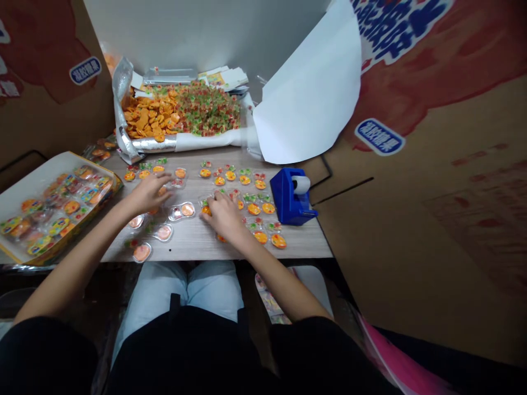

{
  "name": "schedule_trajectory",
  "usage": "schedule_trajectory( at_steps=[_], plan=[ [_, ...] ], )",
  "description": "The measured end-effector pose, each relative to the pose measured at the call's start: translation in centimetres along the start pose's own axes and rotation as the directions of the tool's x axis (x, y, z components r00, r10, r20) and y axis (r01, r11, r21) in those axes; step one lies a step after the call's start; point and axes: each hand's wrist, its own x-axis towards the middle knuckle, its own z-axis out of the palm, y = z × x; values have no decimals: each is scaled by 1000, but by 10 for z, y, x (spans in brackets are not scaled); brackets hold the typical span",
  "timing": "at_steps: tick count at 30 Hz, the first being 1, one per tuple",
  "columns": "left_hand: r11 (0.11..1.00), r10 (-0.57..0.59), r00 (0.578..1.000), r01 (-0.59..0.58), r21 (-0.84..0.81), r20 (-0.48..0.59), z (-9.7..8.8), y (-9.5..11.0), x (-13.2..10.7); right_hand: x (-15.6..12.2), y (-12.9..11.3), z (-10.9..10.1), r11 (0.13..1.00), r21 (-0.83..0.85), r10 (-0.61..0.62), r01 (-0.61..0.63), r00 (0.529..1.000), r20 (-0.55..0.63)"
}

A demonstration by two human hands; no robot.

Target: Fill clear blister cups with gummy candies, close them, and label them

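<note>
Writing: blue oval labels (379,136) are seen on the cardboard walls (432,219) — white characters, too blurred to be read.
Foil bag (156,144): laid open at the table's back; orange discs (144,118) and green-red sweets (206,107) are heaped in it.
Tray (37,175): set left of the table, filled with packed sweets.
Blister packs (183,210): spread on the table (197,241) by the hands.
Left hand (150,192): laid flat on a pack, fingers spread.
Right hand (222,215): pressed palm-down on loose sweets — grip cannot be told.
Tape dispenser (290,197): blue, set just right of the sweets.
</note>
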Motion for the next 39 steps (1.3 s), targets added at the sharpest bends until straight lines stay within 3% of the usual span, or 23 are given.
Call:
schedule_trajectory(
  at_steps=[2,4,9,14,18,21,23,27,32,35,39],
  plan=[
    [997,75,987,-75,-5,140,-9,0,-29,0,-3,6,998,42,-38,39,999,-10],
    [995,59,963,-77,58,262,-15,1,-51,7,-4,10,991,85,-102,103,995,-19],
    [979,-76,940,7,204,333,-13,-1,-62,26,1,15,958,150,-236,246,969,-78],
    [983,-3,971,-40,178,238,-9,-9,-50,24,3,13,928,230,-230,294,935,-270],
    [998,67,997,-67,-15,31,-12,-2,-34,19,-5,10,837,256,-366,483,843,-395],
    [985,37,999,-31,-168,34,-12,10,-11,25,-6,8,815,168,-444,554,784,-433],
    [969,27,998,-14,-248,50,-8,18,8,31,0,8,840,115,-440,530,790,-426],
    [960,26,999,-17,-281,31,8,24,30,40,17,10,887,108,-387,449,850,-357],
    [995,94,987,-89,-46,132,23,16,28,43,21,14,918,122,-357,379,919,-167],
    [992,86,982,-100,75,168,27,12,28,46,16,14,911,84,-399,403,915,-61],
    [985,114,972,-137,105,203,31,18,33,52,17,10,887,64,-458,457,889,2]
  ],
)
